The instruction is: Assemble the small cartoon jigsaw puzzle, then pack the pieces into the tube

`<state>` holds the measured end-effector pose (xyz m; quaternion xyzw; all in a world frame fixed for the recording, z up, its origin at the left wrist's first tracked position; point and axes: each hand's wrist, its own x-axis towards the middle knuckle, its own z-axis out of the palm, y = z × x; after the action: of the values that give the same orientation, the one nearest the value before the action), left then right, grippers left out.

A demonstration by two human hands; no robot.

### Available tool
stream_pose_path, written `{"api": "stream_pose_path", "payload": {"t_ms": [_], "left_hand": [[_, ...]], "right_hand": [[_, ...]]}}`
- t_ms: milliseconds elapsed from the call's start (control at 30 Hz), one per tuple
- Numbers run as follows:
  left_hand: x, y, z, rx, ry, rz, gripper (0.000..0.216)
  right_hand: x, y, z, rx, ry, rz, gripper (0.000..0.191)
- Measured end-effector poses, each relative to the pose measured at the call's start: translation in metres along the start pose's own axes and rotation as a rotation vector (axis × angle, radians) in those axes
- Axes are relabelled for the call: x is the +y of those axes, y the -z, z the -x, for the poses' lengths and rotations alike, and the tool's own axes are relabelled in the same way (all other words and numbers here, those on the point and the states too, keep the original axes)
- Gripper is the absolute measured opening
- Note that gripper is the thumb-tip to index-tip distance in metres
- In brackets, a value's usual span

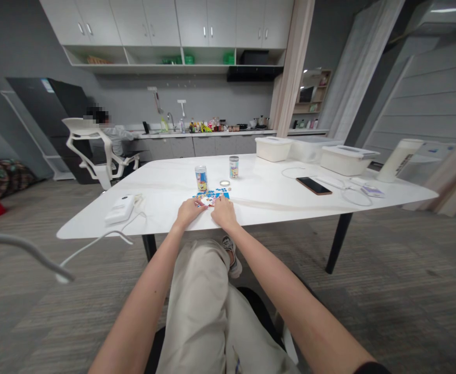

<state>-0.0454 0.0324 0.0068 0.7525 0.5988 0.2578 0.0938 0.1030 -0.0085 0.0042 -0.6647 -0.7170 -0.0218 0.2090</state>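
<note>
Colourful jigsaw puzzle pieces [211, 194], blue with yellow and white, lie partly joined near the front edge of the white table. My left hand [190, 212] rests at their left side, its fingers stretched out over the nearest pieces. On the right, my right hand [223, 211] has bent fingers pressed together at the edge of the puzzle; what is between them is too small to make out. Just behind the pieces stands a clear can with a cartoon print [201, 179]. A second printed can [233, 167] is farther back, and a round lid [225, 183] lies flat between them.
The white table [266, 200] holds a white device with a cable [120, 209] at left. A phone [313, 185], white cables, lidded boxes [347, 159] and a white bottle [401, 158] are at right. A person [116, 136] sits behind a white chair [91, 145].
</note>
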Motion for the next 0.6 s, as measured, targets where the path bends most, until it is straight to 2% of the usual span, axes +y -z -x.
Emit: {"api": "stream_pose_path", "payload": {"t_ms": [100,333,467,600], "left_hand": [[0.007,0.0,0.003,-0.022,-0.019,-0.142,0.031],[0.013,0.0,0.002,-0.109,-0.097,-0.289,0.037],[0.012,-0.004,-0.005,-0.085,-0.116,-0.227,0.03],[0.006,-0.006,-0.012,-0.081,-0.086,-0.064,0.027]], "right_hand": [[0.0,0.0,-0.001,-0.003,0.032,-0.017,0.038],[0.002,0.002,0.0,-0.023,0.096,-0.006,0.035],[0.002,0.003,0.0,-0.03,0.101,0.007,0.035],[0.001,0.004,-0.001,-0.033,0.098,0.007,0.035]]}}
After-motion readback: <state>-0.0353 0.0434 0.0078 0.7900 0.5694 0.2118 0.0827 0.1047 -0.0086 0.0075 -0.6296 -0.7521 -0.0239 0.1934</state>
